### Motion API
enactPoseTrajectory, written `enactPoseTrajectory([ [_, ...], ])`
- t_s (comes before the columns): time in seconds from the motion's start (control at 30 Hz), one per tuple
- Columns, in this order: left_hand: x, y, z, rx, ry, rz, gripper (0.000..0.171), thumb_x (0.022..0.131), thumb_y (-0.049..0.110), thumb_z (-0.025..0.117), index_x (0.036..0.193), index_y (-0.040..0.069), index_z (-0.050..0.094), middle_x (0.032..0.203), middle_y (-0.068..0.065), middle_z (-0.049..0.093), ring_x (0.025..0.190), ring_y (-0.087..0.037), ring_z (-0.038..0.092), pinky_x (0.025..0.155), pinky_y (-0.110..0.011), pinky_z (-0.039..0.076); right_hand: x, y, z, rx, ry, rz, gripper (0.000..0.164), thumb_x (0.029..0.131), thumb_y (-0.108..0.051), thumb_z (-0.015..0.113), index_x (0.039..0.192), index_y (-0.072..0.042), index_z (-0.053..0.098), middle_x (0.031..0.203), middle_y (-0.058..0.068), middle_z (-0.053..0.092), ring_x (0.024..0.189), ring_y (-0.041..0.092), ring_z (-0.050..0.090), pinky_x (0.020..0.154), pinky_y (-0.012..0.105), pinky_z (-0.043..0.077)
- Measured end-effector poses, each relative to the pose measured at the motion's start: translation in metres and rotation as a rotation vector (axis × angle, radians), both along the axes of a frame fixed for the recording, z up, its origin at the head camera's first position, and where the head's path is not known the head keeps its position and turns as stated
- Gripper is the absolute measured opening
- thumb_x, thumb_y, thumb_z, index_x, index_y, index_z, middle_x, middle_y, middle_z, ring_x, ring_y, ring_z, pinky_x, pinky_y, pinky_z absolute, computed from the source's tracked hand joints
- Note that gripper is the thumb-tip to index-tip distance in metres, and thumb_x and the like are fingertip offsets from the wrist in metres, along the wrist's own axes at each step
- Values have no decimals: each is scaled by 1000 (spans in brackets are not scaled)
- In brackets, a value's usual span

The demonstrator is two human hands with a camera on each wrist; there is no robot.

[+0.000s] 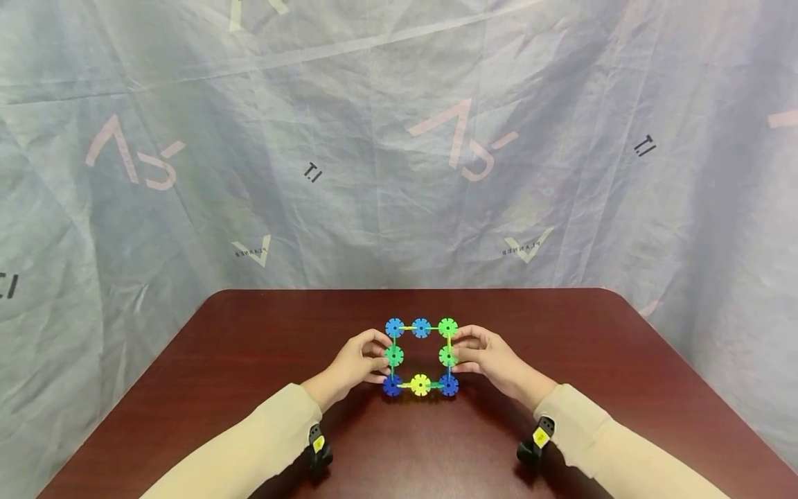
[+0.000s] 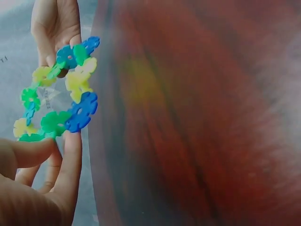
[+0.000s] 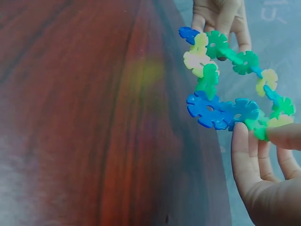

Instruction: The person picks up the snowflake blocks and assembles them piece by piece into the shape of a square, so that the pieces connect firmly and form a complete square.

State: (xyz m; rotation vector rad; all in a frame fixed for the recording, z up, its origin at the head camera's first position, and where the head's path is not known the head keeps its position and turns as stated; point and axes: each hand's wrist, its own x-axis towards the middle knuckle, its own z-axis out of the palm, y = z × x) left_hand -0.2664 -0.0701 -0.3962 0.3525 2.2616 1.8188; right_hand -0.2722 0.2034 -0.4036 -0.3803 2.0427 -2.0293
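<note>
A square ring of interlocking snowflake discs (image 1: 420,385), in blue, green and yellow, is held between the two hands above the middle of the table. Its flat face is toward the head camera. The left hand (image 1: 357,362) pinches its left side near a green disc (image 1: 393,356), with thumb and fingers curled. On the opposite side, the right hand (image 1: 495,358) grips the ring beside another green disc (image 1: 447,356). Both wrist views show fingertips on the ring's edge, such as under a blue disc (image 2: 82,112). Whether the ring's lower edge touches the table cannot be told.
A dark red wooden table (image 1: 280,326) spreads beneath the hands. Behind its far edge hangs a grey printed cloth (image 1: 374,208). Black camera mounts (image 1: 321,450) are strapped at both wrists, below the light sleeves (image 1: 268,433).
</note>
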Motion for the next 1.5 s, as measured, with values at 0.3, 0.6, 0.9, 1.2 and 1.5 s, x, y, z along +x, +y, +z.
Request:
enactPoseTrajectory([
  [0.3,-21,6,-3,-39,-172,-21,25,93,-7,55,117,1,54,96,-13,56,74,-18,65,70,-35,59,-21,3,-3,49,-164,-54,34,91,0,59,123,8,49,99,6,58,80,17,60,82,35,57],
  [0.6,-35,5,-9,-76,-275,-27,27,93,-7,55,118,1,55,96,-14,57,77,-20,64,74,-35,59,-30,2,-13,86,-271,-69,40,91,2,60,128,12,49,99,8,58,77,16,59,80,33,58],
  [0.9,-43,5,-12,-91,-268,-30,25,92,-7,56,117,0,56,96,-13,61,75,-19,60,73,-33,59,-35,0,-9,109,-293,-87,40,91,3,59,129,13,49,105,11,57,78,17,62,78,32,58],
  [1.2,-46,7,-20,-87,-252,-10,26,91,-7,58,117,-3,59,96,-12,62,78,-18,63,75,-32,59,-34,1,-12,145,-292,-116,37,91,2,60,126,13,52,116,18,55,78,16,65,76,32,59],
  [1.5,-45,6,-19,-65,-263,-40,30,92,-5,58,122,-5,57,102,-16,63,85,-20,66,79,-33,58,-31,-1,-11,204,-254,-145,36,92,0,61,123,14,52,111,19,59,72,15,67,73,32,59],
])
